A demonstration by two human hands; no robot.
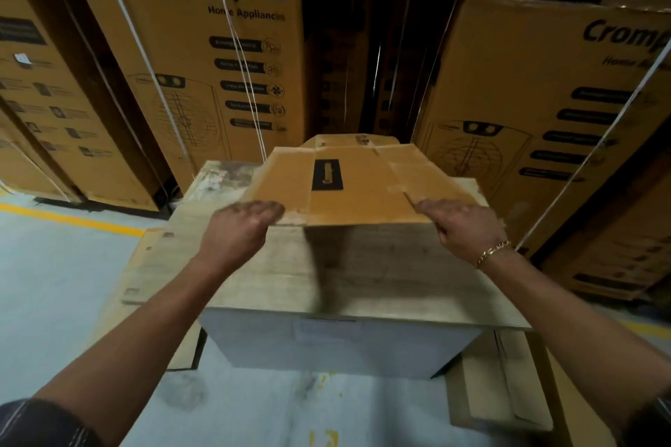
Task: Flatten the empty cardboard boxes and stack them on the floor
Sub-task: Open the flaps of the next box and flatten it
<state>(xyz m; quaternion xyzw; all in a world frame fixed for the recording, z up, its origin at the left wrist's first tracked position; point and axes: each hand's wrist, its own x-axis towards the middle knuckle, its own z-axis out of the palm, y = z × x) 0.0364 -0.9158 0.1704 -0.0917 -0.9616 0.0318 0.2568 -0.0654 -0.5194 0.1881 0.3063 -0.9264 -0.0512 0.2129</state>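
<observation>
— Where's the flattened box [348,185]?
— Above the bench [363,276], stretching away from both grips. The left grip [239,229] curls round its near-left corner, and the right grip [461,229] pinches the near-right. Neither is nearer.
— And the stack?
— Probably the flat cardboard [501,392] on the floor [54,283], below the right grip.
</observation>
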